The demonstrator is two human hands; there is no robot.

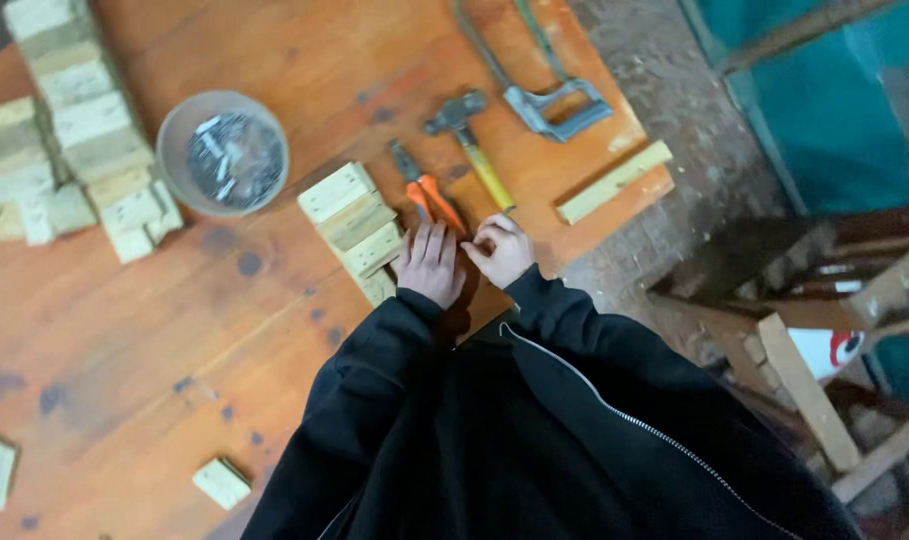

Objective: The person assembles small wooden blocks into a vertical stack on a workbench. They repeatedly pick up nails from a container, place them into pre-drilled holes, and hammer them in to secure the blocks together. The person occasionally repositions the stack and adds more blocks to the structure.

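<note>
Orange wooden table (pixel 224 320): left hand (pixel 430 263) flat, fingers spread, holding nothing, beside wood blocks (pixel 359 228); right hand (pixel 498 250) curled near orange pliers (pixel 426 192) and hammer (pixel 471 148), grip contents unclear.

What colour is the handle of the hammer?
Yellow; the hammer shows in the head view, beyond the right hand.

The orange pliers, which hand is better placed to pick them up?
Probably the right hand: its curled fingers sit beside the handle ends of the orange pliers, near the hammer. The left hand lies flat, partly over the wooden blocks.
</note>
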